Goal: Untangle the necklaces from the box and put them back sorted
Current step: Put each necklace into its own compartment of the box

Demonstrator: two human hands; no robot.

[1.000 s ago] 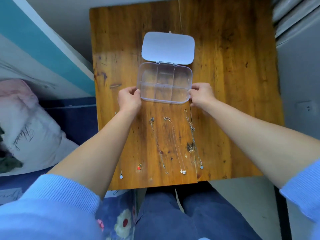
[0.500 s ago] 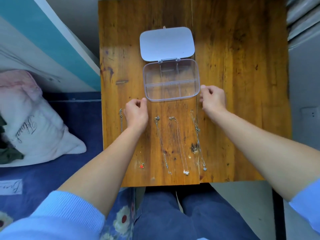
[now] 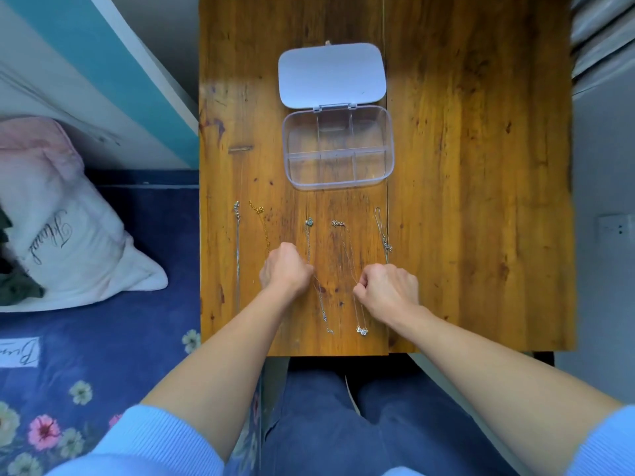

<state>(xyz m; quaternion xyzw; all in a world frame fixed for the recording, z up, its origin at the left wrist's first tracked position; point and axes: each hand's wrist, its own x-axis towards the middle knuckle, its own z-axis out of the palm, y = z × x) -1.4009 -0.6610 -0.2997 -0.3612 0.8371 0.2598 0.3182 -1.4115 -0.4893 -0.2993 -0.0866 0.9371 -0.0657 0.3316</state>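
Both hands have left the near corners of the box and dropped back to the row of necklaces. Right hand (image 3: 388,290): fingers curled, thumb and forefinger tips closed on the chain of the fourth necklace (image 3: 347,247) about midway along its length, its pendant lying nearer the table edge. Left hand (image 3: 285,269): fingers curled into a loose fist, knuckles up; the third necklace (image 3: 308,235) runs under its thumb side, but whether it is pinched cannot be told. Five necklaces lie side by side, roughly parallel, apart from one another: first necklace (image 3: 237,255), silver, far left; gold necklace (image 3: 262,225), partly under the left hand; third and fourth in the middle; fifth necklace (image 3: 382,233) along the seam between the table boards, partly under the right hand. Box (image 3: 287,149), clear plastic with dividers, stands open beyond the row, nothing seen in its compartments; lid (image 3: 331,75) hinged back flat on the wooden table (image 3: 481,201). Both forearms bare, light blue sleeves (image 3: 165,438) pushed up. Left of the table: floral blue bedding (image 3: 103,338) and a pale pillow (image 3: 68,242) with script lettering.
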